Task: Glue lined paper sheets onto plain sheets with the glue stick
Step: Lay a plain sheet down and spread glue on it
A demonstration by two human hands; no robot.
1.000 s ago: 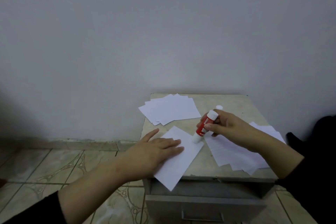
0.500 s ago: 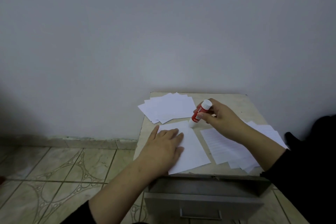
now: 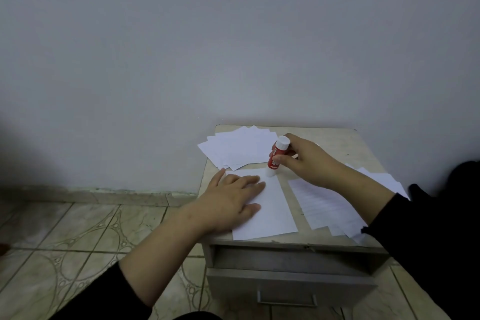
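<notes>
Head view: left hand point(image 3: 230, 200) flat on one plain sheet point(image 3: 270, 208); right hand point(image 3: 304, 161) pinches one glue stick point(image 3: 277, 155).

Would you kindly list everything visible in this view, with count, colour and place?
Red-and-white glue stick: one, tip down on the far edge of the plain sheet.
Plain white paper sheet: one, cabinet top, front centre.
Fanned white paper pile: several sheets, far left corner.
Lined white paper pile: several sheets, right side.
Beige drawer cabinet: one, against the grey wall.
Patterned floor tiles: beige, left.
Left hand: flat on the plain sheet.
Right hand: grips the glue stick.
</notes>
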